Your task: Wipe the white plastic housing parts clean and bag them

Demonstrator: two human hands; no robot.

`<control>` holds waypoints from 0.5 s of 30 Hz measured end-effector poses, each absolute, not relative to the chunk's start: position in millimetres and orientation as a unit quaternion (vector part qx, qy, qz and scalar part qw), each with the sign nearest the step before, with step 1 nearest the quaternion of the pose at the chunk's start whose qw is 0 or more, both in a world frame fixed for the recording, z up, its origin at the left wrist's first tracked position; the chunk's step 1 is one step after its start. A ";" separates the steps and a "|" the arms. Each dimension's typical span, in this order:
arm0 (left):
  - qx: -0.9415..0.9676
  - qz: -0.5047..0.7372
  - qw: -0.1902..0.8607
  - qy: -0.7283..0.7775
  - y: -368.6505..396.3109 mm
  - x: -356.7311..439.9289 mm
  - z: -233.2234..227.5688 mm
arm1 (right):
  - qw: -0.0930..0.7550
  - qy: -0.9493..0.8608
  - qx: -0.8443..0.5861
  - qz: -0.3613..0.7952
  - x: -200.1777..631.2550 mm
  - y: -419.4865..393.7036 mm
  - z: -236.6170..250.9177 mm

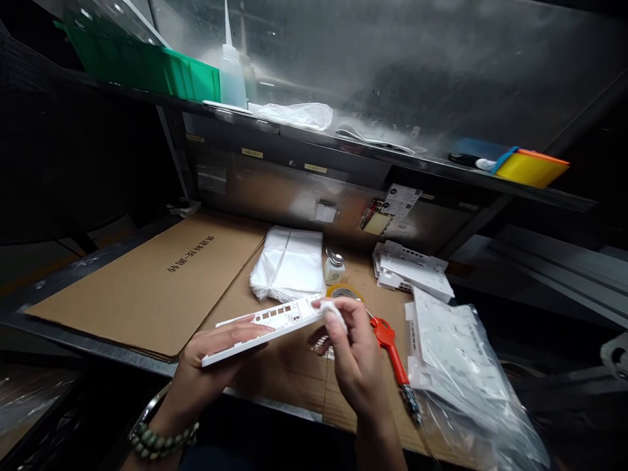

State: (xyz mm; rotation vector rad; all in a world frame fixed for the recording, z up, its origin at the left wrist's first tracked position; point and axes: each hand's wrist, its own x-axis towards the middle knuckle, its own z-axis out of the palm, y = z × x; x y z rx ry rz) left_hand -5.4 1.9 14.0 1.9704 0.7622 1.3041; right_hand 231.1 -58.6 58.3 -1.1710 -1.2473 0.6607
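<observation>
Beaded-bracelet wrist at lower left leads to the left hand [216, 363], fingers curled under a long white plastic panel [267, 327]. Its long axis rises from lower left toward frame centre. At that upper end, the right hand [356, 363] pinches a small white wad [333, 313] against the panel's edge.

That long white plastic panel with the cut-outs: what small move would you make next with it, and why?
Probably slide the small white wad in the right hand along the long white plastic panel toward the left hand: the wad touches only the panel's far end.
</observation>
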 end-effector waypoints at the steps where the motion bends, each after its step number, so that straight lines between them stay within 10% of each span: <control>1: 0.757 0.501 0.308 0.285 3.0 -4.2 15.2 | 0.607 -0.550 -0.498 0.284 226.3 -59.5 55.3; 4: 0.658 0.577 0.355 0.327 4.9 2.6 20.8 | 0.658 -0.549 -0.479 0.192 222.1 -58.6 41.8; 7: 0.432 0.592 0.622 0.276 7.7 12.2 30.4 | 0.694 -0.553 -0.446 0.118 221.6 -60.3 25.5; 15: 0.141 0.438 0.851 0.254 30.6 17.6 47.9 | 0.619 -0.606 -0.444 0.229 227.1 -78.7 6.2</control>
